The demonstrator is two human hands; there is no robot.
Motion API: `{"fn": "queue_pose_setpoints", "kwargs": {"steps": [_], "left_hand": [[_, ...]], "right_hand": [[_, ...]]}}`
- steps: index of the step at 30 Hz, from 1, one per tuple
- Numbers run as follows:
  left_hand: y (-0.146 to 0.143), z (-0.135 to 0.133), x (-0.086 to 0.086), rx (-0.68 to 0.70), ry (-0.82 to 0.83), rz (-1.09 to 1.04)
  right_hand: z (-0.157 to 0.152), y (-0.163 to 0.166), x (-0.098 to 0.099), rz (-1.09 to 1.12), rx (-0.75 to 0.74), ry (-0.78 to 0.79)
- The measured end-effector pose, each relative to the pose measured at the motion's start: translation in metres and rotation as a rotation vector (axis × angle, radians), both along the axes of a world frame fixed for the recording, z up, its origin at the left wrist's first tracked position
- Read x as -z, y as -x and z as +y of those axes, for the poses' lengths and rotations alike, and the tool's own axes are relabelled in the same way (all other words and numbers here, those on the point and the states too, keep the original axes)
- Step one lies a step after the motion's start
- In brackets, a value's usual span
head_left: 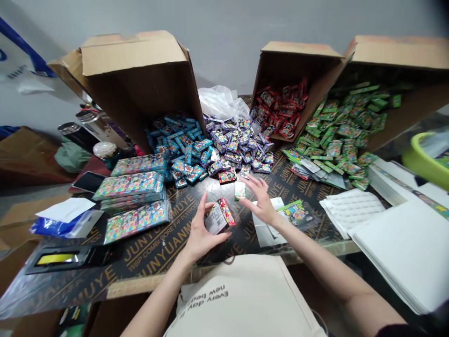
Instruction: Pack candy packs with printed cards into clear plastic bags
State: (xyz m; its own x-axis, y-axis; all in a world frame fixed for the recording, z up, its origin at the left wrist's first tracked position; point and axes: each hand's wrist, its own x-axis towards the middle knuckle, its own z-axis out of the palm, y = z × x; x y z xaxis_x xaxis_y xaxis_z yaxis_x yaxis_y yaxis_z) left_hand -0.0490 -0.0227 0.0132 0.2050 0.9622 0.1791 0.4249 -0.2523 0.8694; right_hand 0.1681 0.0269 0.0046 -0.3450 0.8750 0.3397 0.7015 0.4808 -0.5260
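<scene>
While left (200,236) holds packaging (218,219), right (262,202) (perhaps) touches carton (240,191).

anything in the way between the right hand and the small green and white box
Nothing visible stands between them: the right hand is right beside the small green and white box, though whether they touch is unclear.

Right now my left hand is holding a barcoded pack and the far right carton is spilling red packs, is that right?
Red is wrong: the head view shows the far right carton spilling green packs. Your left hand is holding a barcoded pack.
</scene>
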Motion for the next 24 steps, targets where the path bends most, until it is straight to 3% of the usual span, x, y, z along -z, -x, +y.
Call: {"fn": "queue_pose_setpoints", "kwargs": {"steps": [3, 7, 11, 16, 20, 24], "left_hand": [[0.001, 0.004, -0.006, 0.099, -0.071, 0.223], [0.003, 0.006, -0.011, 0.164, -0.097, 0.466], [0.005, 0.007, -0.010, 0.096, -0.094, 0.497], [0.002, 0.009, -0.007, -0.014, -0.047, 0.304], [0.006, 0.009, 0.000, -0.101, 0.052, 0.155], [0.019, 0.009, 0.007, -0.194, 0.094, 0.107]], "right_hand": [[0.039, -0.009, 0.035, -0.146, 0.077, 0.111], [0.057, -0.013, 0.059, -0.168, -0.087, 0.180], [0.053, -0.008, 0.051, 0.000, -0.194, 0.268], [0.068, 0.003, 0.040, 0.157, -0.069, 0.341], [0.075, 0.006, 0.044, 0.126, -0.059, 0.389], [0.059, 0.002, 0.055, 0.022, -0.099, 0.277]]}}
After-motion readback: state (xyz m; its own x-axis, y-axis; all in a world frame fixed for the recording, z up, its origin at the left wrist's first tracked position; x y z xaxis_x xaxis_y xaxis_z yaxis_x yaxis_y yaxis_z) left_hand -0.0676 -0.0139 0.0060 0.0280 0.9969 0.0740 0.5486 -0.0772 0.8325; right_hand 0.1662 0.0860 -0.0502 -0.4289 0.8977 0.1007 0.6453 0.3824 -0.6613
